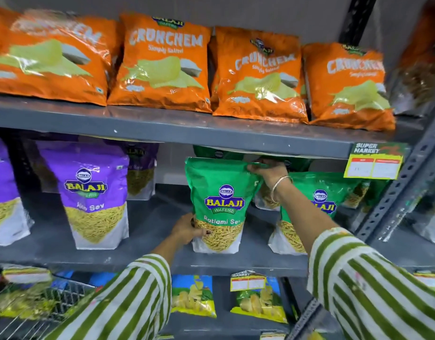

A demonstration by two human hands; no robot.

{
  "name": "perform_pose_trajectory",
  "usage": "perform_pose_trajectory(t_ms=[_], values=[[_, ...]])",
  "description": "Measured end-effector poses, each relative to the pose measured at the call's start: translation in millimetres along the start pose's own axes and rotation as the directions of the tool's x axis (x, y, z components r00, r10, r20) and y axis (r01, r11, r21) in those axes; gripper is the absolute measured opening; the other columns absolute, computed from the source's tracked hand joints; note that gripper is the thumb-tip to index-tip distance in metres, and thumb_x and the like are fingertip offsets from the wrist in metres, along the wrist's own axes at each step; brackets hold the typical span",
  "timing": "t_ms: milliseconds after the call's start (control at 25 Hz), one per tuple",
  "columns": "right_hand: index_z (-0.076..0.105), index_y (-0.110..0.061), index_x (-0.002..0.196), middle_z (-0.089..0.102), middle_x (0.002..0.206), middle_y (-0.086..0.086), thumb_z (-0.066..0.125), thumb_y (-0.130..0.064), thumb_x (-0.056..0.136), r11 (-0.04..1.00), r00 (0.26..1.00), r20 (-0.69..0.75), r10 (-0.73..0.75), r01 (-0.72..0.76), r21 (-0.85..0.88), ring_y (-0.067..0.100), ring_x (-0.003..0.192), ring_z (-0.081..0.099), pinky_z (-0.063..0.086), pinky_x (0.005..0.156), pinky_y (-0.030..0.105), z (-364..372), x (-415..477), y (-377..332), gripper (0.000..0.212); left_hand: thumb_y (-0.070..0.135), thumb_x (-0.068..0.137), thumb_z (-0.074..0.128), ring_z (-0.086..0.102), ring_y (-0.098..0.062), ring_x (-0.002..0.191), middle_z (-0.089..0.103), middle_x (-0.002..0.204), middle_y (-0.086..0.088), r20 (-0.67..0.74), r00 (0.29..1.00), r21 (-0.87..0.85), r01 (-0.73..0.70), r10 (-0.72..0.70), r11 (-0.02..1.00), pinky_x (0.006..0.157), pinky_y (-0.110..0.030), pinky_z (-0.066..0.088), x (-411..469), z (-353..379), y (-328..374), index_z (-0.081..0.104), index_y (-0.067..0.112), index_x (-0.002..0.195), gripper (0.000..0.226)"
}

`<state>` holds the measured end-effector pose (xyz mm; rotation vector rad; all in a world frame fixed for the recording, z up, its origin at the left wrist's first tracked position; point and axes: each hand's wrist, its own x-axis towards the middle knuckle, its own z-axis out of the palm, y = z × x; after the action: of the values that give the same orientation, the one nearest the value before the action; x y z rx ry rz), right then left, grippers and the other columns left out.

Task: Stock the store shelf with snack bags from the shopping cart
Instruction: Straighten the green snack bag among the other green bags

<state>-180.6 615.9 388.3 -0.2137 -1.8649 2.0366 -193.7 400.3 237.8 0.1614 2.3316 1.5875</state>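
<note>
The green Ratlami Sev bag (217, 204) stands upright on the middle shelf (147, 227), held at two points: the right hand (268, 171) pinches its top right corner, and the left hand (187, 229) has its fingers closed on the lower left edge. It looks light and soft, a crinkly glossy pouch that would slip or buckle if squeezed in the middle, so the stiff top seam and the flat base seem the sensible places to take it. Just beside it on the right stands another green bag (317, 204), partly hidden by the striped sleeve, with more green packs tucked behind. A purple Aloo Sev bag (93, 195) stands well apart on the left, leaving open room there. Overhead, the upper shelf board (174, 131) sits close above the bag's top. The wire shopping cart (22, 298) waits at lower left, bags inside.
</note>
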Motion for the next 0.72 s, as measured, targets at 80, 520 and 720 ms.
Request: perform_pose_trajectory(t_ms=[80,520,720], values=[[0.059,-0.005,0.09,0.071,0.059,-0.009,0.078,-0.011,0.07,0.999,0.999,-0.049,0.023,-0.025,-0.03,0.0,0.048,0.06,0.05,0.045,0.01,-6.4,2.5,25.5,0.028,0.015,0.058,0.081,0.06,-0.031,0.106,0.064,0.118,-0.022,-0.003,1.0,-0.02,0.003,-0.003,1.0,0.094,-0.044,0.05,-16.6,1.2,16.2,0.056,-0.001,0.116,0.066],[0.04,0.006,0.128,0.056,0.129,0.018,0.081,0.003,0.059,0.929,0.937,0.187,0.294,-0.234,-0.287,0.024,0.108,0.056,0.049,0.089,0.029,-16.6,-49.5,158.6,0.08,0.009,0.068,0.077,0.054,-0.028,0.117,0.06,0.125,-0.014,0.027,0.999,0.036,0.022,-0.023,0.999,0.096,-0.042,0.048,-5.3,21.3,5.5,0.051,0.007,0.12,0.059],[0.04,0.002,0.131,0.053,0.133,0.022,0.075,0.006,0.067,0.905,0.941,0.158,0.301,-0.229,-0.36,0.033,0.124,0.049,0.041,0.106,0.049,-21.4,-43.1,166.4,0.072,0.012,0.071,0.075,0.052,-0.03,0.119,0.058,0.129,-0.014,0.009,0.999,0.064,0.043,-0.044,0.997,0.099,-0.051,0.047,0.2,25.9,2.0,0.049,0.01,0.121,0.057]])
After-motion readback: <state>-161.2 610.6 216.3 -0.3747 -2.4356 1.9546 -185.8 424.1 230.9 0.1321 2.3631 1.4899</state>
